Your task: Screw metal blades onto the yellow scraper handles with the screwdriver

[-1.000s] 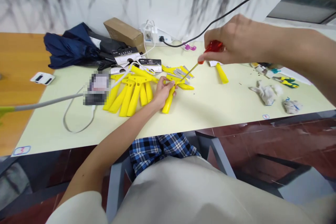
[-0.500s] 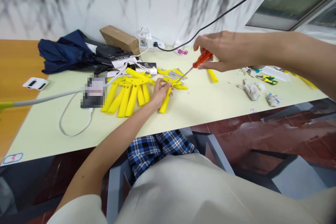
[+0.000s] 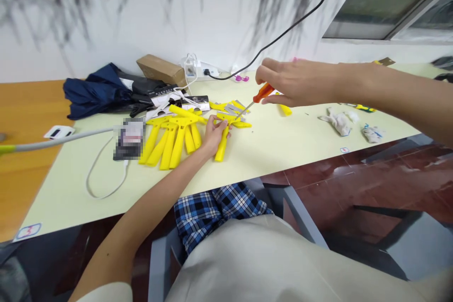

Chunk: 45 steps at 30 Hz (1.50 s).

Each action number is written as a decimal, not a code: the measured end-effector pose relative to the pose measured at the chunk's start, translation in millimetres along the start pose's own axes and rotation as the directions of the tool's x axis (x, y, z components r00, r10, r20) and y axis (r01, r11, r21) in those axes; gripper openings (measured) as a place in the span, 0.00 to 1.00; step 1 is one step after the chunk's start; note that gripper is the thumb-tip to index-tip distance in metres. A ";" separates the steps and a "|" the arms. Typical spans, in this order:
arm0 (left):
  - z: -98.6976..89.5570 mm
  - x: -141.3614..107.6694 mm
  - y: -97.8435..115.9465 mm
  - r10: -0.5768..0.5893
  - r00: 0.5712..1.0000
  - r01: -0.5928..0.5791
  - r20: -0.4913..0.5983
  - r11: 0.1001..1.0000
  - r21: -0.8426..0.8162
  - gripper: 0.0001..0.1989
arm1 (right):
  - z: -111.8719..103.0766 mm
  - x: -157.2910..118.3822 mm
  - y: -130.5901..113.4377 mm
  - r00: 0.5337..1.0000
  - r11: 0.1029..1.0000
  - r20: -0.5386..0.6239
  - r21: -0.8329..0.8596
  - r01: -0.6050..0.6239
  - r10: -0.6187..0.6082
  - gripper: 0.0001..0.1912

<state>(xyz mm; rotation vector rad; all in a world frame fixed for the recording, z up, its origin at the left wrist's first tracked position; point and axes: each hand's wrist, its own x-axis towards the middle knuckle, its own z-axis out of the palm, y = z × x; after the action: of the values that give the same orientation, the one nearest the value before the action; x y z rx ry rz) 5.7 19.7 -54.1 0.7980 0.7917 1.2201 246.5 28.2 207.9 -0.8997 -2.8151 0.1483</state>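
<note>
My left hand [image 3: 214, 136] grips a yellow T-shaped tool [image 3: 222, 145] near its head, its handle pointing toward me on the pale tabletop. In my right hand [image 3: 279, 82] is a screwdriver [image 3: 264, 93] with an orange-red handle, slanting down to the left. Its tip meets the head of the yellow tool. Several similar yellow pieces [image 3: 179, 139] lie in a fan left of my left hand. Behind the held tool are yellow and grey flat parts [image 3: 233, 106]. Another yellow handle [image 3: 285, 110] lies below my right hand.
A dark blue umbrella [image 3: 95, 92], a cardboard box [image 3: 161, 71] and a power strip [image 3: 208, 69] line the wall. A blurred-out device [image 3: 129, 139] with a white cable [image 3: 88, 174] lies left. Crumpled white items [image 3: 338, 121] sit right. A black cord [image 3: 283, 33] hangs across.
The camera view has tilted, so the table appears lower. Both hands keep their holds, and the screwdriver tip stays at the yellow tool's head.
</note>
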 end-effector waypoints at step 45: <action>0.1 -6.6 3.4 -0.024 0.999 0.025 0.031 0.998 -0.060 0.29 | 77.1 4.4 1.4 0.789 0.923 -0.544 0.378 -0.072 0.285 0.18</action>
<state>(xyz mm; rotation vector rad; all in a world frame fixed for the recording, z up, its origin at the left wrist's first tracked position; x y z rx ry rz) 3.0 13.7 -50.5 0.7541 0.7348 1.2018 228.2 28.8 132.8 -0.9306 -2.0384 0.3088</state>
